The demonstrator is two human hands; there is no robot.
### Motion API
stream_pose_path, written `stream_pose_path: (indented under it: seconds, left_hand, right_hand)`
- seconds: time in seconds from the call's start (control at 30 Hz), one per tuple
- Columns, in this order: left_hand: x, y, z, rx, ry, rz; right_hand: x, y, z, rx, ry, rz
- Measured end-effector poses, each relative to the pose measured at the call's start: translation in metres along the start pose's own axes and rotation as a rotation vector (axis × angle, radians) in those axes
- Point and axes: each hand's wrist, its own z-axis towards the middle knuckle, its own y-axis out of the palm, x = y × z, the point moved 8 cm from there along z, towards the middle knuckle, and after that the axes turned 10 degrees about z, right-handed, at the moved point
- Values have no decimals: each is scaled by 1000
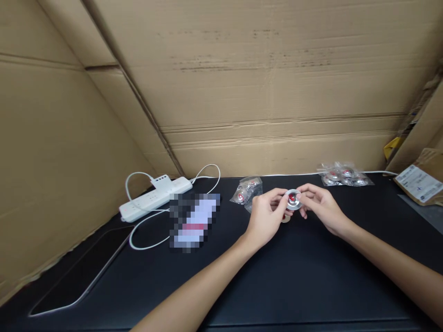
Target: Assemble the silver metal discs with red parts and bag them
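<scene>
Both my hands meet above the black table (297,276) and pinch a small round silver disc with a red centre (292,199). My left hand (265,216) grips its left side with closed fingers. My right hand (320,206) holds its right edge between thumb and fingertips. A second small round piece (285,217) shows just under the disc, between the hands; I cannot tell whether it lies on the table or is held.
A clear bag of similar red-and-silver pieces (246,190) lies behind my left hand, another bag (344,175) at the back right. A white power strip (155,197) with cables and a blurred-out flat object (194,221) sit left. Cardboard walls (242,83) enclose the table; a labelled parcel (420,182) rests far right.
</scene>
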Motion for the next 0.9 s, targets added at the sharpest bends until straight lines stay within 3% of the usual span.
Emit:
stream_pose_path:
  seconds: [0.1, 0.2, 0.27, 0.37, 0.47, 0.63, 0.8, 0.9]
  left_hand:
    - [3, -3, 3, -33, 47, 196]
    - [8, -17, 8, 38, 97, 568]
    - [2, -26, 13, 44, 39, 765]
    - [-16, -25, 16, -107, -92, 839]
    - [-26, -14, 13, -262, -120, 760]
    - [-36, -3, 7, -324, -275, 460]
    - [-43, 9, -2, -364, -537, 0]
    - [-41, 14, -4, -377, -594, -186]
  right_hand:
    - [3, -2, 1, 0, 14, 5]
    - [3, -17, 2, 94, -28, -80]
    - [1, -25, 2, 136, -70, -190]
    - [-1, -26, 1, 131, -102, -384]
    - [-2, -19, -2, 92, -114, -539]
    - [-12, -6, -8, 53, -226, -647]
    - [-36, 2, -20, 96, -575, -805]
    - [-38, 13, -26, 10, -732, -859]
